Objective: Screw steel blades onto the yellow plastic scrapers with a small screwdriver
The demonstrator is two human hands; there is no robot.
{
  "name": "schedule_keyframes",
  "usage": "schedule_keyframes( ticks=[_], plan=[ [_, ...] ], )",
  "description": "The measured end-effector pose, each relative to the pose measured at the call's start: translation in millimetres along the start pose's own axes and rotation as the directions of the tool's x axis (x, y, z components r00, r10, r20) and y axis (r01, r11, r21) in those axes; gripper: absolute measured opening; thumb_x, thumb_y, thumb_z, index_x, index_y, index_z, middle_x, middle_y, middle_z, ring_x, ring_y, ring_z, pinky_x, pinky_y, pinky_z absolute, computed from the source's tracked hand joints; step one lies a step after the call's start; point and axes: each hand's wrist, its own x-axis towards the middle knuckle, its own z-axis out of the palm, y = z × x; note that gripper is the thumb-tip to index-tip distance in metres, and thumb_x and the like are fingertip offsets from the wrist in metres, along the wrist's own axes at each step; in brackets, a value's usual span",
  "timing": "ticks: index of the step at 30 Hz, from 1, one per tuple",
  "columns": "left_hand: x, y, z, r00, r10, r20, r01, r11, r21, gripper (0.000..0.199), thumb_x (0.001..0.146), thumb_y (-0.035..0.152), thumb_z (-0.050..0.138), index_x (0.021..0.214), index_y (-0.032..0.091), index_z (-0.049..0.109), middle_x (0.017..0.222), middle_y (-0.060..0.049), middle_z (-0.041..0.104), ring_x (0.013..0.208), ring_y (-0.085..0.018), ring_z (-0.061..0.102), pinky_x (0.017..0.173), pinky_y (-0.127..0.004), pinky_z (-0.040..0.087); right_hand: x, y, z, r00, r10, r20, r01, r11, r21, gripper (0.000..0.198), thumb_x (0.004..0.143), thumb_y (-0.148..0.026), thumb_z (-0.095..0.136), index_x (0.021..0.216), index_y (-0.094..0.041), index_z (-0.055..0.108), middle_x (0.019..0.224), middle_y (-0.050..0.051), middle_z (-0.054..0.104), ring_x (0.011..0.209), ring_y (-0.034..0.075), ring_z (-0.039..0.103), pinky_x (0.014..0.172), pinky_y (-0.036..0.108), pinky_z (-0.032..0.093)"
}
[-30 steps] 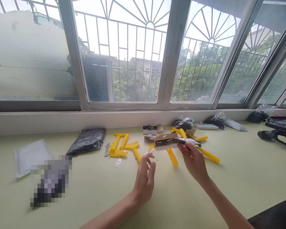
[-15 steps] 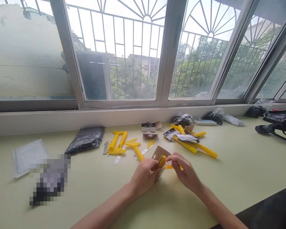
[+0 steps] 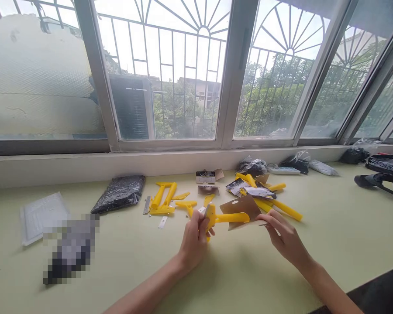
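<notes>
Between clasping left fingers, the scraper now shows its handle; right fingers pinch the opened cardboard, apparently coming off.

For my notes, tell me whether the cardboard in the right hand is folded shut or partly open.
Partly open: the brown cardboard shows two panels standing apart at an angle.

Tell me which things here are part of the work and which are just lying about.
Part of the work:
Yellow scraper, in the left hand
Brown cardboard card, its edge in the right hand
Probably the piled yellow tools and metal blade

Apparently just lying about:
Black-wrapped packet
Pale flat packet
Pixelated dark item, unidentifiable
</notes>
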Motion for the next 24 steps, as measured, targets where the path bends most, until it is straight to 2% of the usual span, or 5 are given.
schedule_keyframes(
  ticks=[6, 11, 16, 19, 24],
  plan=[
    [-1, -6, -3, 0.994, 0.111, 0.013, -0.111, 0.982, 0.155, 0.019, 0.104, 0.034, 0.038, 0.087, 0.024, 0.038, 0.081, 0.0, 0.061, 0.062, -0.013, 0.052, 0.061, -0.028, 0.038, 20, -7, 3, 0.946, -0.302, 0.119, 0.324, 0.895, -0.305, 0.041, 0.092, -0.002, 0.042, 0.116, -0.026, 0.066, 0.082, 0.005, 0.059, 0.073, 0.021, 0.053, 0.071, 0.037, 0.047],
    [3, -8, -6, 0.993, 0.095, -0.076, -0.081, 0.982, 0.168, 0.021, 0.103, 0.037, 0.04, 0.087, 0.024, 0.039, 0.07, 0.004, 0.05, 0.057, -0.013, 0.043, 0.056, -0.026, 0.032, 37, -10, 11, 0.889, -0.377, 0.26, 0.449, 0.831, -0.329, 0.041, 0.094, -0.002, 0.04, 0.111, -0.027, 0.068, 0.083, 0.005, 0.061, 0.074, 0.02, 0.054, 0.074, 0.037, 0.047],
    [14, -7, -9, 0.964, -0.023, -0.264, 0.004, 0.997, -0.071, 0.027, 0.101, 0.044, 0.046, 0.085, 0.024, 0.037, 0.078, 0.001, 0.054, 0.06, -0.012, 0.046, 0.056, -0.025, 0.039, 30, 32, 1, 0.959, -0.236, 0.159, 0.282, 0.857, -0.432, 0.04, 0.095, -0.006, 0.038, 0.109, -0.026, 0.071, 0.08, 0.006, 0.061, 0.073, 0.021, 0.054, 0.074, 0.036, 0.044],
    [18, -6, -12, 0.928, -0.091, -0.363, 0.021, 0.981, -0.192, 0.027, 0.1, 0.046, 0.049, 0.089, 0.024, 0.039, 0.083, 0.0, 0.056, 0.068, -0.013, 0.054, 0.061, -0.026, 0.047, 34, 53, 6, 0.997, -0.075, -0.022, 0.054, 0.868, -0.494, 0.032, 0.099, -0.017, 0.041, 0.108, -0.02, 0.072, 0.081, 0.008, 0.065, 0.075, 0.023, 0.058, 0.074, 0.036, 0.042],
    [20, -3, -17, 0.892, -0.168, -0.419, 0.049, 0.959, -0.28, 0.023, 0.101, 0.047, 0.044, 0.099, 0.025, 0.038, 0.08, 0.0, 0.057, 0.061, -0.013, 0.053, 0.06, -0.027, 0.047, 96, 59, 54, 0.899, 0.375, -0.226, -0.422, 0.878, -0.224, 0.039, 0.097, -0.033, 0.041, 0.114, -0.012, 0.07, 0.107, 0.017, 0.072, 0.094, 0.03, 0.065, 0.086, 0.041, 0.045]
  ],
)
